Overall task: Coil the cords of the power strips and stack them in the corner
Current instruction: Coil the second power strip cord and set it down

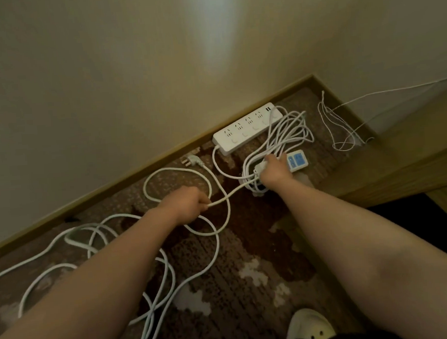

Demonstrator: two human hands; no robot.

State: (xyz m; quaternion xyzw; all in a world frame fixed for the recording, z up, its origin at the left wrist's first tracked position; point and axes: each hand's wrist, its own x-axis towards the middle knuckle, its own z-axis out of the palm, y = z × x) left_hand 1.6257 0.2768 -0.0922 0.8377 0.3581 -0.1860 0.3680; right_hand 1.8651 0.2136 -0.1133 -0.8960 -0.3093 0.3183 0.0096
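The white strip (247, 132) lies long along the wall. The left hand (186, 202) is curled tight around a cord (220, 200). The right hand (274, 172) grips a coil (283, 136) beside a blue strip (297, 160).

Corner crowded — power strip (247, 128), coiled cords (283, 136); carpet (249, 247) nearer open.

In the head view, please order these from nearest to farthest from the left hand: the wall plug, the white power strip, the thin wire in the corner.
From the left hand, which grips a white cord:
1. Wall plug, just beyond the hand by the baseboard.
2. White power strip, farther right along the wall.
3. Thin wire, far right in the corner.
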